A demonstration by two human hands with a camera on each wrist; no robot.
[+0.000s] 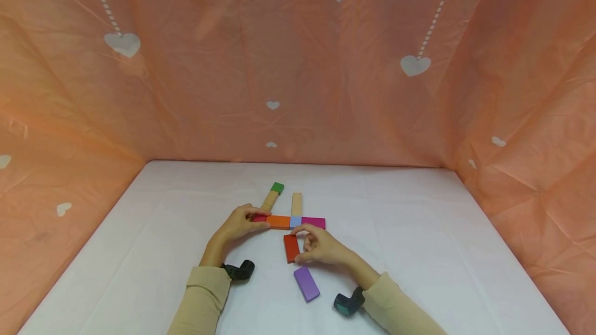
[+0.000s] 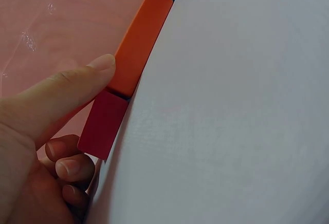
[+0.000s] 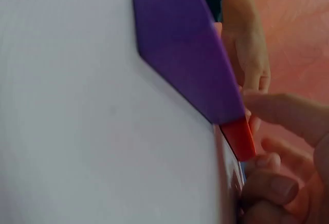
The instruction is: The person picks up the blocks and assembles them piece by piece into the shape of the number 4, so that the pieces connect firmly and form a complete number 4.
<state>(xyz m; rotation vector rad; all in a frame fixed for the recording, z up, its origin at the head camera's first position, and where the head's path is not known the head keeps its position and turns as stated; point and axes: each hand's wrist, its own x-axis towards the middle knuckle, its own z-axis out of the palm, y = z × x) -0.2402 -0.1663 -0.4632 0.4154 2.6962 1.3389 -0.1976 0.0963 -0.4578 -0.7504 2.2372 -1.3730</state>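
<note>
A row of blocks lies on the table: crimson, orange, light blue and magenta. At the row's left end, my left hand holds the crimson block, fingers curled about its end. Its thumb touches the orange block near the seam in the left wrist view. Between thumb and index finger, my right hand grips a red block by its ends, just below the row. Nearer me is a purple block, large in the right wrist view and apart from the right hand.
Two plain wooden blocks extend back from the row, one slanted and one straight. A green block sits at the slanted one's far end. Orange curtains surround the white table. Each wrist wears a dark camera.
</note>
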